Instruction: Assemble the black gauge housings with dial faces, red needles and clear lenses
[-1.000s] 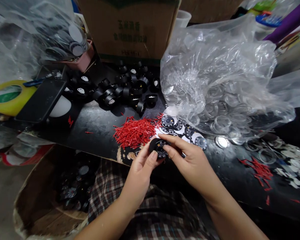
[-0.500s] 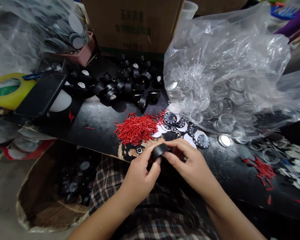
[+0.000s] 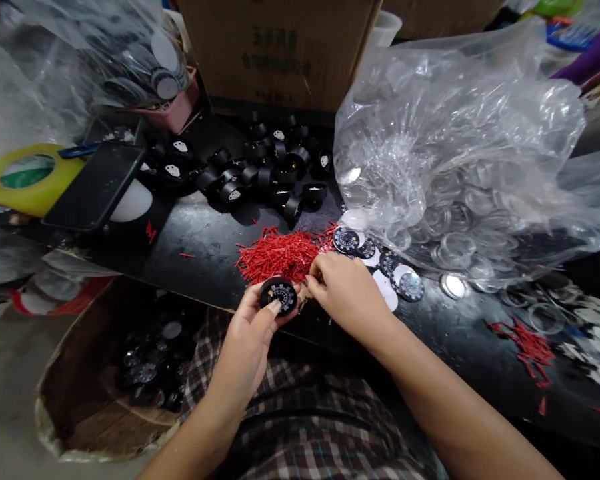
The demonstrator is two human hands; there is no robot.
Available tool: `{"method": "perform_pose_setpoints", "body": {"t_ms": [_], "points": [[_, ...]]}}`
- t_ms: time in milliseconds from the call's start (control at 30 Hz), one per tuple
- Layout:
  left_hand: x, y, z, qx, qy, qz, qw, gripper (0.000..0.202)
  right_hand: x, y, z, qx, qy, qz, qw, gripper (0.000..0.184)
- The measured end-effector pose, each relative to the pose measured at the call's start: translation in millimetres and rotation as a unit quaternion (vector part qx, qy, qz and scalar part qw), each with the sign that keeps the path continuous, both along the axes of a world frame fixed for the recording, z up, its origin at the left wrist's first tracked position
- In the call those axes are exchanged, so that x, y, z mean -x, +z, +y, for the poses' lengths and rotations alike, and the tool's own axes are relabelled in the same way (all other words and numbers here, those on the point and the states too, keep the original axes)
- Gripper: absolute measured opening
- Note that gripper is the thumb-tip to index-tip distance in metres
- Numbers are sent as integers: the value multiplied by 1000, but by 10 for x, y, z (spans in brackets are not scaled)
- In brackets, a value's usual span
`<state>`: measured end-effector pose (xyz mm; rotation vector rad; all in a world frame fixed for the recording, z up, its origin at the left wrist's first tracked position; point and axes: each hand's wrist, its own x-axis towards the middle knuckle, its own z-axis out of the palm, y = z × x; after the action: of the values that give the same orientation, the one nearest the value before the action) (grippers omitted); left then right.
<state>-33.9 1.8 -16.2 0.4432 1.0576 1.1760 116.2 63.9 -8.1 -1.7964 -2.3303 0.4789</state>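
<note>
My left hand (image 3: 253, 337) grips a round black gauge (image 3: 276, 293), its dial with white markings turned up and my thumb lying on the face. Just right of it my right hand (image 3: 337, 283) has its fingers curled together at the edge of a pile of red pointers (image 3: 275, 252); whatever is between those fingertips is hidden. Beside the right hand lie printed black dial discs (image 3: 346, 239), some overlapping, among white discs (image 3: 384, 288). Behind the pile is a cluster of black round housings (image 3: 264, 177).
A clear plastic bag of transparent round covers (image 3: 453, 250) takes up the right. At left lie a phone (image 3: 97, 187) and a yellow tape roll (image 3: 35, 177). A cardboard box (image 3: 280, 53) stands behind. Below left, an open carton (image 3: 63, 387) holds black gauges. Loose red pointers (image 3: 525, 347) lie far right.
Both hands were together on the black gauge. My left hand has moved left with it and turned its dial up; my right hand has let go and moved to the red pile's edge.
</note>
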Motion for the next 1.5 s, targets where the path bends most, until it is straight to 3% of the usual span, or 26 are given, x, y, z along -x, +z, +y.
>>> {"method": "perform_pose_setpoints", "body": {"t_ms": [167,267,400,533,633,767,967,1267,1500], "points": [[-86,25,22,6,34,-33,999,22,-122,5,-66,28,-18,59,998,14],[-172,24,59,3,25,-60,998,24,-179,39,-157,38,-14,140,989,12],[-242,24,88,6,15,-64,998,22,-187,82,-264,1,6,156,988,3],[-224,59,73,0,3,-81,997,18,-225,119,-325,-47,23,134,990,7],[-202,79,82,-5,8,-90,996,25,-250,164,-356,-56,17,170,984,11],[-248,25,121,-8,21,-46,999,35,-217,230,-391,-20,12,265,964,10],[-346,-72,87,-66,-66,29,995,27,-169,250,-387,-4,-7,220,975,13],[-288,-4,69,-128,-100,123,979,25,-206,297,-406,21,-13,228,973,14],[-250,29,48,-135,-95,277,947,21,-120,306,-491,24,-32,216,976,18]]}}
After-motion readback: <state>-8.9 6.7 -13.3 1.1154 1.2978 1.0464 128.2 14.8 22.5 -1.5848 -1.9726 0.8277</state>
